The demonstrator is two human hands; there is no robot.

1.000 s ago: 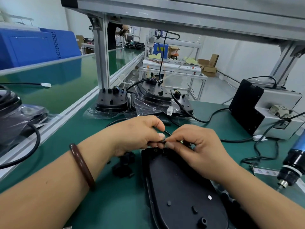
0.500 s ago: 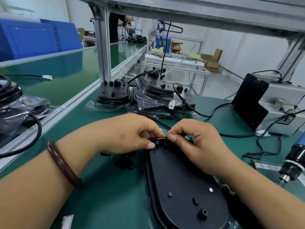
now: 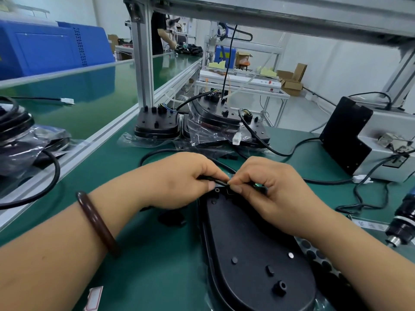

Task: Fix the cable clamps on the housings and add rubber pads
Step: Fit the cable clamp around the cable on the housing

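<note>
Black plastic housing (image 3: 253, 243): teardrop-shaped, it lies flat on the green bench mat (image 3: 146, 254) straight in front of the person. Its narrow end points away from them and sits under the fingertips. Small studs and a round boss stand up from its surface.
Thin black cable (image 3: 213, 180): it crosses the housing's narrow far end, pinched from both sides. Beyond the hands it curves away over the mat.
Cable clamp: cannot tell; the spot is hidden by the fingertips.
Left hand (image 3: 179, 180): fingers curled, thumb and forefinger pinching the cable just left of the housing's tip.
Right hand (image 3: 274, 187): fingers curled, thumb and forefinger pinching the cable at the tip, nearly touching the left fingertips. The palm is over the housing's right edge.
Sheet of round black rubber pads (image 3: 314, 254): just right of the housing, partly under the right forearm.
Dark brown bracelet (image 3: 96, 223): on the left wrist.
Small black loose parts (image 3: 171, 218): on the mat below the left hand, near the housing's left edge.
Electric screwdriver (image 3: 404, 223): at the right edge, tip down, apart from the housing.
Bagged black housings (image 3: 157, 124): clustered at the far side of the mat, in clear plastic.
Grey and black box unit (image 3: 368, 140): far right, with cables leading to it.
</note>
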